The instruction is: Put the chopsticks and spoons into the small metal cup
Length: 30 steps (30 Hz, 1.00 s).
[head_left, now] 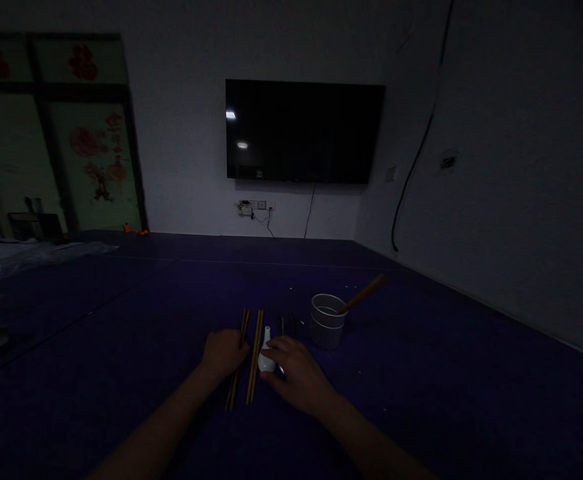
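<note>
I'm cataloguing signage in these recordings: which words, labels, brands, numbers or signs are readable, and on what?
"福": red, on the right upper pane.
Left upper pane: red character, too blurred.
Lower pane: red characters, too blurred.
Television: bottom-edge mark, too small.
White spoon, metal cup: nothing legible.

Home interior with wall television (305, 131)

Very dim overall; left hand (224, 352), right hand (296, 373) murky. Beyond hands, dark television (305, 133) reflects small bright lights. White spoon (266, 363) at right hand palest nearby.
</note>
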Each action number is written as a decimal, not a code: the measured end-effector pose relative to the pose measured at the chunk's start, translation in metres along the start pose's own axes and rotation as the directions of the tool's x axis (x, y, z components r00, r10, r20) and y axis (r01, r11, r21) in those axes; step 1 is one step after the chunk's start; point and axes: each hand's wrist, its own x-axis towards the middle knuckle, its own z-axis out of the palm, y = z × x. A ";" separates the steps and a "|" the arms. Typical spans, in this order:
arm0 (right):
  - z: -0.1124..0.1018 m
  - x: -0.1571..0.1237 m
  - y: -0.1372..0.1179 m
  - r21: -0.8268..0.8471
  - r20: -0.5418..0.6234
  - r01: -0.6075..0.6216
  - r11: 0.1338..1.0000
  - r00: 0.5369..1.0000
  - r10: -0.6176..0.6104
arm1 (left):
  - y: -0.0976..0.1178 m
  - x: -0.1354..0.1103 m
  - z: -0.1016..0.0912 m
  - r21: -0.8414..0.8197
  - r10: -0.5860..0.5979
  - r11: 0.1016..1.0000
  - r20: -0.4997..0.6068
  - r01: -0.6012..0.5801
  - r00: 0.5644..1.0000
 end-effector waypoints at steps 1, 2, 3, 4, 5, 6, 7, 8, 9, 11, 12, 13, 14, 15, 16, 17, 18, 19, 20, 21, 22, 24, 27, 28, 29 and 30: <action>0.000 0.000 0.000 0.002 -0.001 -0.001 1.000 1.000 0.001 | 0.000 0.000 0.000 -0.005 0.002 1.000 -0.004 -0.002 1.000; -0.001 0.000 -0.001 0.004 -0.002 -0.002 1.000 1.000 0.002 | 0.000 0.000 0.001 -0.008 0.003 1.000 -0.011 -0.003 1.000; -0.001 0.000 -0.001 0.005 -0.003 -0.003 1.000 1.000 0.003 | 0.000 0.000 0.001 -0.010 0.001 1.000 -0.018 -0.001 1.000; -0.002 0.000 -0.001 0.003 -0.007 -0.005 1.000 1.000 0.005 | 0.000 0.000 0.002 -0.013 -0.002 1.000 -0.022 0.002 1.000; -0.002 0.000 -0.001 0.000 -0.011 -0.007 1.000 1.000 0.007 | 0.000 0.000 0.002 -0.016 -0.007 1.000 -0.024 0.006 1.000; -0.001 -0.001 -0.001 -0.006 -0.014 -0.008 1.000 1.000 0.007 | 0.000 0.000 0.002 -0.020 -0.014 1.000 -0.025 0.013 1.000; -0.001 -0.001 0.000 -0.011 -0.016 -0.006 1.000 1.000 0.006 | 0.000 -0.001 0.003 -0.027 -0.022 0.999 -0.025 0.021 0.999; -0.001 -0.001 0.000 -0.015 -0.018 -0.004 1.000 1.000 0.003 | 0.001 -0.001 0.002 -0.036 -0.028 0.999 -0.026 0.027 0.999; 0.000 -0.001 0.000 -0.018 -0.018 0.001 1.000 1.000 -0.001 | 0.001 -0.001 0.002 -0.045 -0.033 0.998 -0.028 0.032 0.999; 0.000 0.000 0.001 -0.022 -0.021 0.009 1.000 1.000 -0.010 | 0.001 -0.001 0.000 -0.065 -0.036 0.997 -0.048 0.033 0.998; 0.001 0.001 0.001 -0.023 -0.028 0.011 1.000 1.000 -0.012 | 0.002 -0.002 -0.002 -0.075 -0.030 0.997 -0.070 0.025 0.997; 0.001 0.001 0.000 -0.022 -0.039 0.012 1.000 0.999 -0.013 | 0.002 -0.003 -0.003 -0.084 -0.019 0.996 -0.103 0.010 0.994; 0.000 0.002 0.000 -0.022 -0.056 0.011 1.000 0.998 -0.012 | 0.003 -0.004 -0.005 -0.091 -0.004 0.996 -0.150 -0.010 0.989; 0.000 0.003 -0.001 -0.021 -0.079 0.009 1.000 0.997 -0.011 | 0.004 -0.005 -0.007 -0.096 0.018 0.995 -0.209 -0.039 0.978; -0.001 0.004 -0.002 -0.021 -0.109 0.005 1.000 0.994 -0.007 | 0.006 -0.006 -0.009 -0.099 0.045 0.992 -0.280 -0.076 0.959; -0.002 0.005 -0.003 -0.021 -0.144 -0.002 1.000 0.990 -0.001 | 0.007 -0.008 -0.011 -0.097 0.080 0.988 -0.359 -0.122 0.930; -0.003 0.005 -0.003 -0.023 -0.184 -0.013 1.000 0.983 0.008 | 0.009 -0.010 -0.013 -0.088 0.123 0.980 -0.438 -0.178 0.890; -0.004 0.005 -0.004 -0.025 -0.227 -0.027 0.999 0.974 0.020 | 0.010 -0.012 -0.014 -0.071 0.174 0.967 -0.515 -0.243 0.839; -0.006 0.005 -0.004 -0.024 -0.270 -0.041 0.999 0.962 0.033 | 0.012 -0.014 -0.015 -0.042 0.231 0.949 -0.585 -0.314 0.777; -0.007 0.005 -0.005 -0.019 -0.307 -0.054 0.998 0.951 0.046 | 0.014 -0.017 -0.015 -0.002 0.291 0.924 -0.644 -0.383 0.707; -0.008 0.004 -0.006 -0.006 -0.339 -0.063 0.998 0.939 0.058 | 0.016 -0.019 -0.015 0.045 0.349 0.895 -0.690 -0.444 0.634; -0.010 0.001 -0.008 0.046 -0.381 -0.066 0.997 0.921 0.079 | 0.020 -0.023 -0.015 0.140 0.443 0.835 -0.746 -0.532 0.498; -0.011 -0.003 -0.012 0.157 -0.413 -0.048 0.986 0.904 0.109 | 0.026 -0.028 -0.013 0.247 0.525 0.768 -0.770 -0.591 0.362; -0.012 -0.004 -0.014 0.192 -0.423 -0.045 0.980 0.898 0.124 | 0.028 -0.029 -0.013 0.269 0.542 0.756 -0.769 -0.597 0.340; -0.012 -0.005 -0.016 0.227 -0.430 -0.047 0.973 0.891 0.143 | 0.029 -0.030 -0.013 0.285 0.554 0.748 -0.765 -0.599 0.329; -0.012 -0.005 -0.018 0.262 -0.434 -0.052 0.964 0.885 0.166 | 0.030 -0.031 -0.013 0.294 0.563 0.744 -0.759 -0.600 0.326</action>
